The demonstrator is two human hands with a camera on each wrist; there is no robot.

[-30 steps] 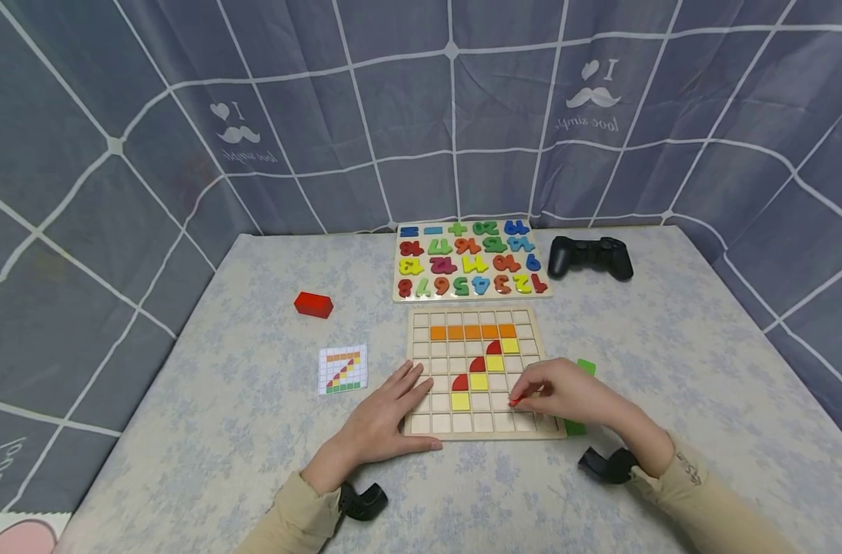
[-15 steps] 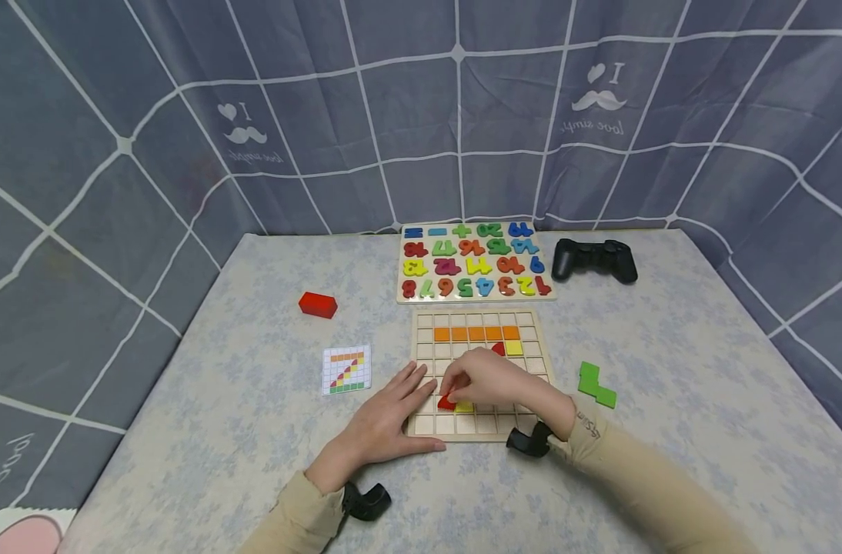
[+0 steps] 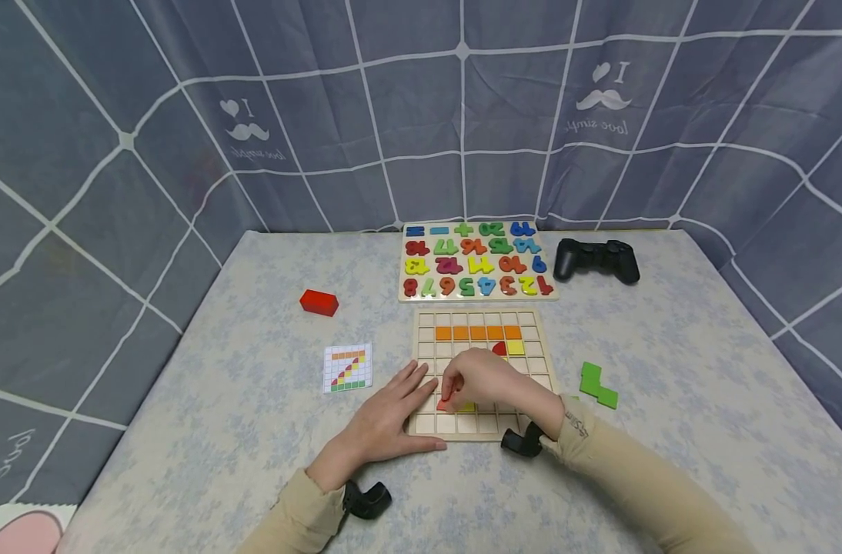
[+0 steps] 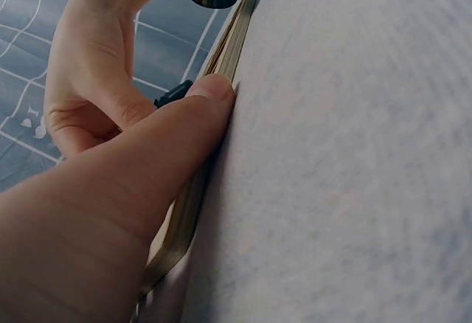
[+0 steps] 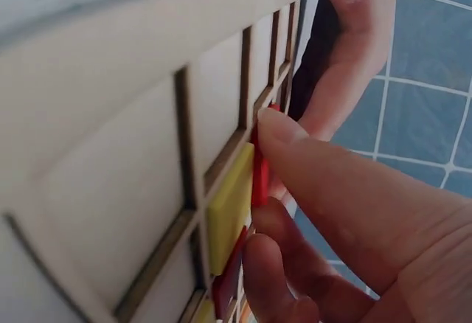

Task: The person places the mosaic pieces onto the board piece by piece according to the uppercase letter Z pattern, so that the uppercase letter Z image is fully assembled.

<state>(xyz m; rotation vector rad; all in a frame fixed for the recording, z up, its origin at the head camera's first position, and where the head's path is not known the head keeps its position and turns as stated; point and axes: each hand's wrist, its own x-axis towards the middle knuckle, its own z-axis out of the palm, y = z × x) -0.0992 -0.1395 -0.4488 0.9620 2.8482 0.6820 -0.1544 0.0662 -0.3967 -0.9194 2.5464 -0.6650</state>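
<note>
My right hand is over the lower left of the wooden grid board. Between thumb and fingers it pinches a red quarter-circle tile, beside a yellow square tile. Spread over the board's left edge, my left hand has straight fingers on the frame, and its thumb lies along the front edge. A row of orange tiles fills several upper cells. Below its right end sit another red tile and a yellow tile; my right hand hides the middle cells.
Left of the board lies a printed pattern card, with a red block behind it. Green tiles lie to the right. At the back are a number puzzle board and a black game controller.
My right hand has carried the red tile leftward from the board's right side to the lower-left cells, uncovering the green tiles. During the last half second it has barely moved. My left hand stays put.
</note>
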